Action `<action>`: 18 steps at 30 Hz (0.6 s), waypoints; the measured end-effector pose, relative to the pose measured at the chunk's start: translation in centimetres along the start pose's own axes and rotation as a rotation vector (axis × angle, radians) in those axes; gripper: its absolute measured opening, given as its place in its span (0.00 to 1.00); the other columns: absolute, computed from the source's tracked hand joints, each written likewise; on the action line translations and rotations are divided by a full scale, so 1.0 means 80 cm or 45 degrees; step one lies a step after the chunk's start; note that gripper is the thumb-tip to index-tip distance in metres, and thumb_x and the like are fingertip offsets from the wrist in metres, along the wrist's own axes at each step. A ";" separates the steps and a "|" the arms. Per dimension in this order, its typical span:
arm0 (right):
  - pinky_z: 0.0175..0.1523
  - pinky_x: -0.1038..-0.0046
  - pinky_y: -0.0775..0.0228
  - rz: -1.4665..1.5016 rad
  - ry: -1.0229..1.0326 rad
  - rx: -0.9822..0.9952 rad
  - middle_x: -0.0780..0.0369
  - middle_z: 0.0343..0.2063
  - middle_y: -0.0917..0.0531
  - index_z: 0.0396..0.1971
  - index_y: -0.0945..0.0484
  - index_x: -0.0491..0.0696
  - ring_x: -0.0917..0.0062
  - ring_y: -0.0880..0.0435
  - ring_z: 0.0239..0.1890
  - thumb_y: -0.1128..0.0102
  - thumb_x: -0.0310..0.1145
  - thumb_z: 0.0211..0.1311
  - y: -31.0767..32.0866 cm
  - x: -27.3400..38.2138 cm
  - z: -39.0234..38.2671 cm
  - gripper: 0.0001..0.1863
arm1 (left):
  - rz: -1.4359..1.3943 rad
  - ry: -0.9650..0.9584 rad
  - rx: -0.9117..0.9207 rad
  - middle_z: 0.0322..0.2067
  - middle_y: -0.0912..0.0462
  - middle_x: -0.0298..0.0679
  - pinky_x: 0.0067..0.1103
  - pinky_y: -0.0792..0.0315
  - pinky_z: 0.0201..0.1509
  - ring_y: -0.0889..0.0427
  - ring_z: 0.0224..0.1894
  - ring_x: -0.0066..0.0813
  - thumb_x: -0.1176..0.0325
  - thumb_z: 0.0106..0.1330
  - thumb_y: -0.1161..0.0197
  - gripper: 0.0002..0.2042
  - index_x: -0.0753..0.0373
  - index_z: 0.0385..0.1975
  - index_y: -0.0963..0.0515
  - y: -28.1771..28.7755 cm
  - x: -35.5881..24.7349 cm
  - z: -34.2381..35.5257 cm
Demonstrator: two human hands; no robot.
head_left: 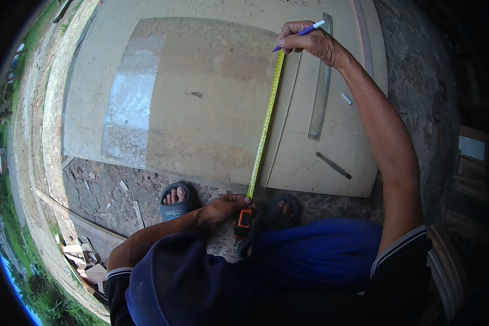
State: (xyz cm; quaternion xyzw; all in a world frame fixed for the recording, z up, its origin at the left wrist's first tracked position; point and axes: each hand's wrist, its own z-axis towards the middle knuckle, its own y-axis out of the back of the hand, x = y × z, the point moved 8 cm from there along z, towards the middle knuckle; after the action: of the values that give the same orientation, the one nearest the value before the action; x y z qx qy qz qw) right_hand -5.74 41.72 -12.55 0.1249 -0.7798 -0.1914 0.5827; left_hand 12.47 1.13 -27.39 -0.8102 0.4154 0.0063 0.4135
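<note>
Your right hand (314, 44) grips one purple marker (306, 31); left hand (226, 208), kinda shadowy, probably pinches one tape measure (244, 219).

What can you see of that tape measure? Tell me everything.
The tape measure has a compact orange-and-black case, plastic by its look, and a thin yellow blade with dark markings. The blade is pulled far out, nearly straight, over the pale board, with the case past the board's near edge. The left hand pinches the blade by the case. The right hand, gripping a purple pen, is at the far end; whether it touches the blade is unclear.
</note>
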 end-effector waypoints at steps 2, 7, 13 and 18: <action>0.41 0.76 0.26 -0.075 -0.037 0.205 0.66 0.26 0.15 0.31 0.16 0.46 0.83 0.18 0.31 0.33 0.37 0.57 -0.045 0.001 0.003 0.10 | 0.035 0.016 -0.048 0.45 0.14 0.41 0.25 0.23 0.56 0.17 0.48 0.27 0.55 0.80 0.49 0.19 0.66 0.51 0.21 0.012 0.006 0.003; 0.33 0.74 0.29 -0.160 -0.163 0.691 0.66 0.23 0.16 0.29 0.15 0.46 0.83 0.20 0.27 0.32 0.35 0.49 -0.146 -0.026 -0.017 0.09 | 0.047 0.001 -0.027 0.43 0.15 0.39 0.24 0.23 0.54 0.17 0.45 0.25 0.57 0.81 0.50 0.19 0.67 0.51 0.21 0.017 0.012 0.015; 0.30 0.73 0.31 -0.169 -0.255 0.917 0.65 0.22 0.16 0.28 0.14 0.46 0.82 0.21 0.26 0.34 0.32 0.48 -0.203 -0.036 -0.048 0.07 | 0.026 0.040 -0.054 0.41 0.16 0.38 0.23 0.23 0.54 0.18 0.44 0.24 0.58 0.81 0.51 0.18 0.67 0.51 0.21 0.012 0.004 0.007; 0.29 0.72 0.31 -0.218 -0.232 0.888 0.65 0.21 0.17 0.27 0.15 0.46 0.82 0.21 0.25 0.34 0.31 0.47 -0.206 -0.036 -0.048 0.07 | 0.012 0.084 -0.060 0.41 0.16 0.38 0.23 0.23 0.54 0.18 0.44 0.24 0.57 0.81 0.51 0.18 0.67 0.50 0.21 0.014 0.005 0.001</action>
State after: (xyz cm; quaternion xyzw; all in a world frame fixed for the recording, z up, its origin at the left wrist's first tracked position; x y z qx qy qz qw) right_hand -1.71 27.56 -21.38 0.3634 -0.8335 0.0274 0.4153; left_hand 12.03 0.59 -28.33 -0.8174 0.4325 -0.0087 0.3804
